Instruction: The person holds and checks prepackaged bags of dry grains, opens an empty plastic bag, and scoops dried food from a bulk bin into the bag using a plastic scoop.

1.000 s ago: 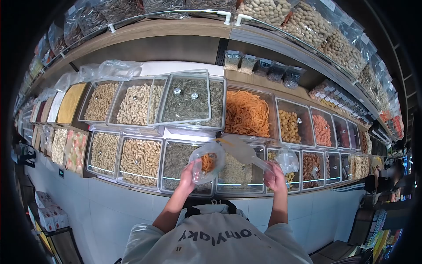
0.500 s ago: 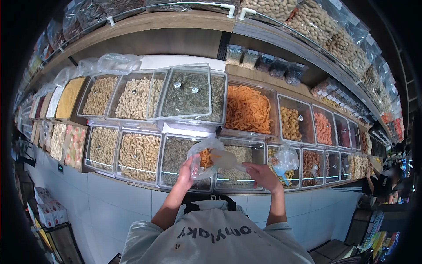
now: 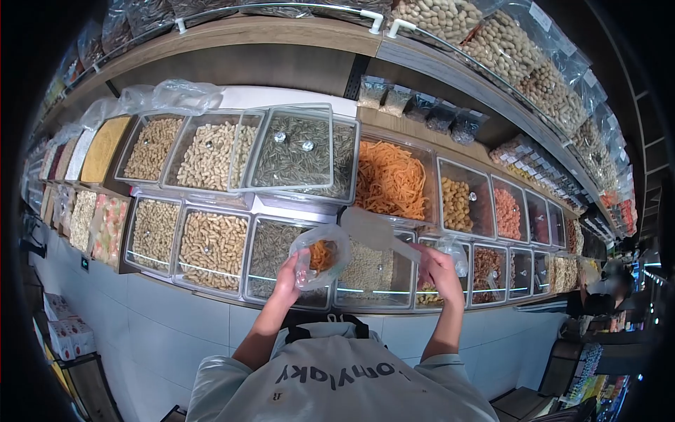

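Observation:
My left hand (image 3: 288,278) grips the side of a clear plastic bag (image 3: 333,271) that stands open, with some orange strips (image 3: 322,256) inside. In my right hand (image 3: 440,271) is the handle of a translucent scoop (image 3: 367,228). The scoop's blade points up and left, just right of the bag and apart from it, and no strips show on it. Beyond the scoop is an uncovered bin of orange strips (image 3: 394,179). Below both hands lie lidded bins, one with pale grains (image 3: 365,271).
A loose lid (image 3: 294,145) lies across the bins at back left. Lidded bins of peanuts (image 3: 212,250) are at the left. A shelf edge (image 3: 281,32) with bagged goods runs above. Another person (image 3: 598,302) is at the far right.
The scoop first went down to the bag's mouth, then moved back up and right, away from it. More of the other person came into view at the right, then partly less.

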Demonstrator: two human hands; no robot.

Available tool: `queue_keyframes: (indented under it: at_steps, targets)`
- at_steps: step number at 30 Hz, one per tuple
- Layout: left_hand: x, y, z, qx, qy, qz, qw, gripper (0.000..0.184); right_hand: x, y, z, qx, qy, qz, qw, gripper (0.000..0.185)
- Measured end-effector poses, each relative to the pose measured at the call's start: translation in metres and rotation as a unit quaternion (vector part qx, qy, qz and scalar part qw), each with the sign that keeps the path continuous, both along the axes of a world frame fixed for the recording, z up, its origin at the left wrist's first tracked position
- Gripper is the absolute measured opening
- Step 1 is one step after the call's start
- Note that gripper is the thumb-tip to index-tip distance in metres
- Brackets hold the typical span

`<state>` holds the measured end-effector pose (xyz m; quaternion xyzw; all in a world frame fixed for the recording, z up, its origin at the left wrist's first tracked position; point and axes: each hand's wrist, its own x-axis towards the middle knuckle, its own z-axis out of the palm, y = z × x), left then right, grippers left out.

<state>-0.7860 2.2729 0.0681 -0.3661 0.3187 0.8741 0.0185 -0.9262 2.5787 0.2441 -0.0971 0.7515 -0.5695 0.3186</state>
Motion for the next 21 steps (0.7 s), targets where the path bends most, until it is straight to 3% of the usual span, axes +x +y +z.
queue_keyframes:
  at_steps: [4,7,8,10,12,14,21]
  targets:
    - [0.0,-0.001,0.002,0.005,-0.004,-0.002,1.0,0.033,-0.024,0.001,-0.011,0.005,0.09,-0.134,0.987,0.038]
    - [0.001,0.0,0.007,-0.027,0.0,-0.014,1.0,0.032,-0.036,-0.01,-0.024,0.209,0.217,-0.191,0.934,0.038]
    - [0.001,0.0,0.009,-0.032,0.006,-0.017,0.999,0.032,-0.04,-0.009,-0.032,0.209,0.219,-0.193,0.933,0.038]
    - [0.002,0.003,0.015,-0.037,0.014,-0.022,0.999,0.031,-0.051,-0.009,-0.06,0.29,0.357,-0.149,0.875,0.039]
    - [0.002,0.006,0.022,-0.048,0.019,-0.013,0.999,0.031,-0.056,-0.012,-0.079,0.247,0.337,-0.163,0.894,0.041]
    - [0.001,0.009,0.031,-0.053,0.025,-0.015,0.998,0.03,-0.06,-0.014,-0.09,0.298,0.34,-0.151,0.879,0.041]
    - [0.008,0.009,0.056,-0.143,0.045,-0.057,0.987,0.023,-0.072,-0.003,-0.104,0.268,0.431,-0.208,0.836,0.047]
